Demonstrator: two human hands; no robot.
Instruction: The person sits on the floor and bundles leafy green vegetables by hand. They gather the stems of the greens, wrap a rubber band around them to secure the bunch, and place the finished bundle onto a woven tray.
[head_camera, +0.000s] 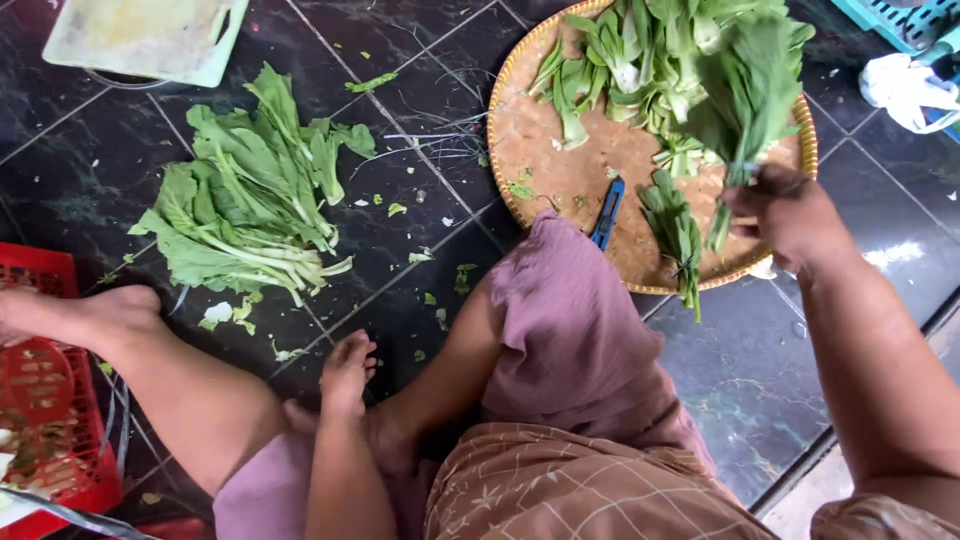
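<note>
Woven from pale tan bamboo, a round flat tray (560, 170) lies on the dark marbled tile floor (420, 290) at the far right of the scene. The person's right hand (785, 215) is closed around the stalks of a bunch of broad-leafed green vegetables (745, 85), holding it upright over the near right edge of the tray, the leaves rising toward the far side. More cut greens with pale stems (625, 60) are heaped on the far part of the tray, and a smaller dark green bundle (675, 235) lies across its near rim, just left of the hand. A small blue-handled cutter (606, 212) rests on the tray's bare middle, close to the person's mauve-clothed knee (570, 320). The left hand (345, 372) hangs low in the near centre, resting against the leg with fingers loosely curled and holding nothing. On the floor to the left sits a separate pile of leafy greens (250, 195), with scraps scattered around it. A red plastic crate (40, 400) stands at the near left edge, and a pale green cutting board (145, 40) lies at the far left
</note>
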